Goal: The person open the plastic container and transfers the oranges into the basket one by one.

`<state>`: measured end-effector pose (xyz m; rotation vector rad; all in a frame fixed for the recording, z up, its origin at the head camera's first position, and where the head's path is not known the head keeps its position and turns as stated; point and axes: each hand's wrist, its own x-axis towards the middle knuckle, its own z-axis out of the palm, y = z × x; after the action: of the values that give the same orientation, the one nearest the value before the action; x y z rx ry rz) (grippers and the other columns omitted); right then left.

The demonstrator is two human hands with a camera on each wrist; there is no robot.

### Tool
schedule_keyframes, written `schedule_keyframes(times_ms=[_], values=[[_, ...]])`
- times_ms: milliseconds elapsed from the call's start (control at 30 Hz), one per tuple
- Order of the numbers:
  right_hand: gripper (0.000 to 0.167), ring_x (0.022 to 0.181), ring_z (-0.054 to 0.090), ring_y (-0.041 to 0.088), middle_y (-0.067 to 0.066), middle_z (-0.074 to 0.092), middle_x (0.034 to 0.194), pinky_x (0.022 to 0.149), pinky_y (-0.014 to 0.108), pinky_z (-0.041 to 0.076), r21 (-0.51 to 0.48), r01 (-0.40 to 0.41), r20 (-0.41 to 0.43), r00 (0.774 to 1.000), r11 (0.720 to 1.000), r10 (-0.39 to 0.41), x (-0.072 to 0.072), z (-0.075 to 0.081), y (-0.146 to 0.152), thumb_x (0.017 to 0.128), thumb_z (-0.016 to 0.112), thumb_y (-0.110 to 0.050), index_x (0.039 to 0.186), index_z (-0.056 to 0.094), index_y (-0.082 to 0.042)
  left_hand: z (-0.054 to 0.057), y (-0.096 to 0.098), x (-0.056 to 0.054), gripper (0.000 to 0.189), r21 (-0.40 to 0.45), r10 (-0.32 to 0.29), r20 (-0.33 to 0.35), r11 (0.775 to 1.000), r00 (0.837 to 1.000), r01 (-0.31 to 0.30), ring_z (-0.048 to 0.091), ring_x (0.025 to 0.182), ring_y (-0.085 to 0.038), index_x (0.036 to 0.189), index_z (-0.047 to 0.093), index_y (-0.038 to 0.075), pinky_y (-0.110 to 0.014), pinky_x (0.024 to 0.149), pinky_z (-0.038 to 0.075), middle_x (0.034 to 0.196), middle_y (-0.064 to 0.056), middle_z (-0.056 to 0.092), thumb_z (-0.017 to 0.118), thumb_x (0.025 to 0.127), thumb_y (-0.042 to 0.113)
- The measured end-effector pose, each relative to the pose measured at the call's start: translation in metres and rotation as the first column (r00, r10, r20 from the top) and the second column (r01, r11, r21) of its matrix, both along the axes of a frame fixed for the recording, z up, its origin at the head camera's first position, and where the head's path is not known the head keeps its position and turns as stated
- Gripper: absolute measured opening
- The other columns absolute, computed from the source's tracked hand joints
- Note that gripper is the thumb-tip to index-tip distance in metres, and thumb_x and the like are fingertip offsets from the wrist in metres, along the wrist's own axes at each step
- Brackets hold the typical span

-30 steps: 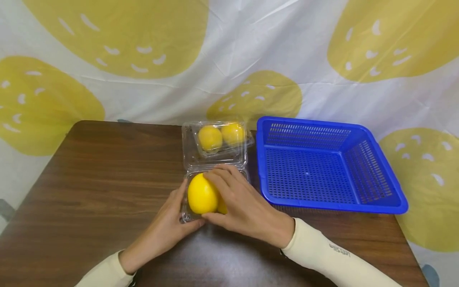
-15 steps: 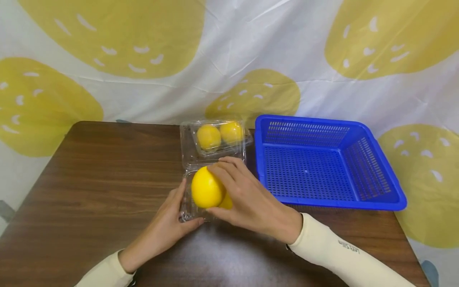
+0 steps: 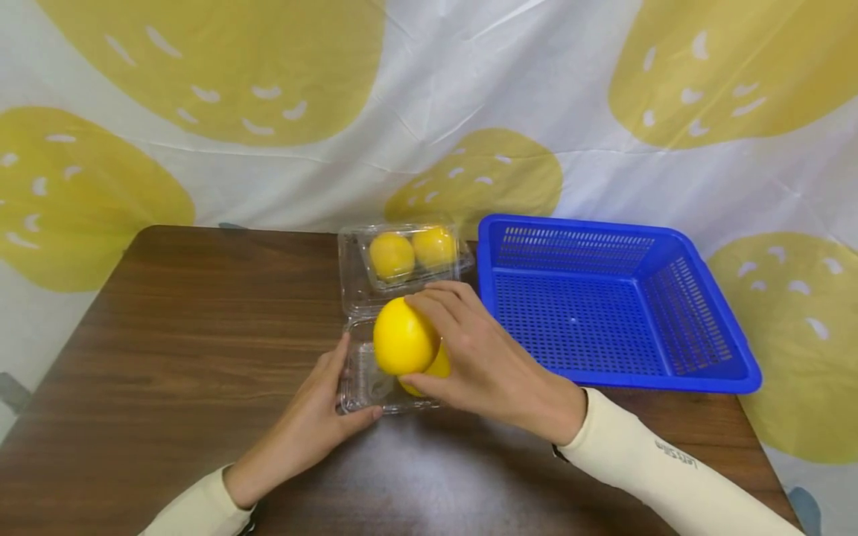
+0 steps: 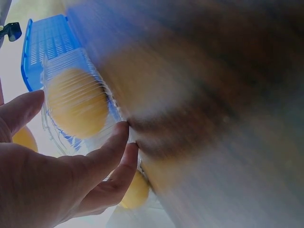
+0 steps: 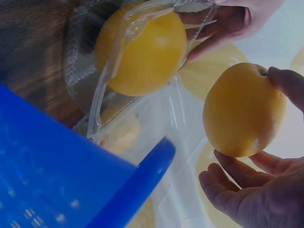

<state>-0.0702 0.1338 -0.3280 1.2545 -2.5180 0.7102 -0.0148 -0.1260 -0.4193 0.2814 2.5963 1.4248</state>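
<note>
My right hand [image 3: 485,365] holds an orange [image 3: 404,335] by its right side, thumb below and fingers over the top in the head view. The right wrist view shows this orange [image 5: 244,111] clear of the container, with its stem spot near a fingertip. Below it a second orange [image 3: 440,365] sits in the right half of an open clear plastic clamshell container [image 3: 365,376]. My left hand [image 3: 311,417] grips that container at its left end, with the thumb at the near rim. The left wrist view shows the orange [image 4: 78,102] through the container's ridged wall.
The container's lid [image 3: 355,279] is folded back. Another clear container behind it holds two oranges [image 3: 392,257]. A blue plastic basket [image 3: 576,380] stands to the right on the brown wooden table [image 3: 221,350]. A patterned cloth [image 3: 429,97] hangs behind.
My right hand has lifted the orange up and to the right, out of the container's left half, showing its bare bottom. My left hand has stayed in place.
</note>
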Motion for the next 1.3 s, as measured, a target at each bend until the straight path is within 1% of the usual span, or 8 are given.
schedule_keyframes(times_ms=[267,400,567,800,1000,1133,1300], values=[[0.085,0.142,0.052,0.035,0.016,0.064,0.146,0.119,0.047,0.051,-0.009,0.013,0.012,1.0,1.0,-0.013,-0.005,-0.001,0.007,0.081,0.1,-0.034,0.147,0.059,0.001,0.001,0.0,0.001,0.119,-0.018,0.008,0.007,1.0,1.0,-0.008,0.063,0.125,-0.037,0.174,0.018,-0.001,-0.058,0.108,0.056,0.149,-0.026,0.055,0.095,0.088,0.028],[0.085,0.142,0.052,0.036,0.017,0.064,0.146,0.12,0.048,0.05,-0.014,0.019,0.016,1.0,1.0,-0.019,-0.006,-0.001,0.011,0.082,0.1,-0.033,0.148,0.059,0.001,0.002,0.0,0.001,0.119,-0.021,0.009,0.012,1.0,1.0,-0.008,0.063,0.126,-0.037,0.174,0.018,-0.001,-0.059,0.108,0.056,0.15,-0.026,0.054,0.095,0.088,0.028],[0.084,0.141,0.052,0.034,0.017,0.064,0.145,0.119,0.048,0.05,-0.014,0.028,0.027,0.999,1.0,-0.028,-0.008,0.0,0.017,0.083,0.099,-0.033,0.148,0.059,0.001,0.002,0.0,0.001,0.12,-0.021,0.008,0.015,1.0,1.0,-0.008,0.063,0.126,-0.038,0.175,0.017,0.0,-0.059,0.108,0.057,0.151,-0.027,0.054,0.095,0.088,0.029],[0.082,0.138,0.053,0.033,0.016,0.064,0.144,0.117,0.049,0.051,-0.04,0.047,0.05,0.998,0.998,-0.045,-0.011,0.007,0.025,0.082,0.1,-0.03,0.147,0.06,0.001,0.002,0.0,0.001,0.12,-0.032,0.007,0.017,0.999,1.0,-0.006,0.062,0.125,-0.037,0.175,0.017,0.0,-0.061,0.109,0.055,0.15,-0.026,0.054,0.095,0.088,0.03],[0.082,0.138,0.053,0.033,0.015,0.065,0.143,0.116,0.051,0.051,-0.034,0.059,0.056,0.997,0.998,-0.057,-0.014,0.012,0.03,0.082,0.1,-0.031,0.146,0.06,0.0,0.003,0.0,0.002,0.121,-0.026,0.009,0.021,1.0,1.0,-0.008,0.062,0.126,-0.038,0.175,0.016,0.002,-0.062,0.111,0.054,0.152,-0.027,0.053,0.095,0.089,0.031],[0.081,0.137,0.053,0.032,0.013,0.065,0.143,0.115,0.05,0.051,-0.034,0.067,0.065,0.996,0.997,-0.065,-0.015,0.015,0.032,0.082,0.1,-0.03,0.146,0.06,-0.001,0.003,0.0,0.002,0.121,-0.023,0.002,0.012,1.0,1.0,-0.002,0.061,0.126,-0.037,0.175,0.016,0.002,-0.062,0.111,0.054,0.152,-0.027,0.053,0.095,0.089,0.03],[0.082,0.138,0.053,0.034,0.015,0.065,0.143,0.116,0.051,0.049,-0.029,0.082,0.053,0.995,0.996,-0.08,-0.017,0.02,0.036,0.082,0.1,-0.029,0.146,0.059,0.001,0.002,0.001,0.001,0.121,-0.019,0.0,0.012,1.0,1.0,0.0,0.061,0.128,-0.038,0.175,0.015,0.001,-0.061,0.112,0.054,0.153,-0.028,0.052,0.095,0.089,0.029]])
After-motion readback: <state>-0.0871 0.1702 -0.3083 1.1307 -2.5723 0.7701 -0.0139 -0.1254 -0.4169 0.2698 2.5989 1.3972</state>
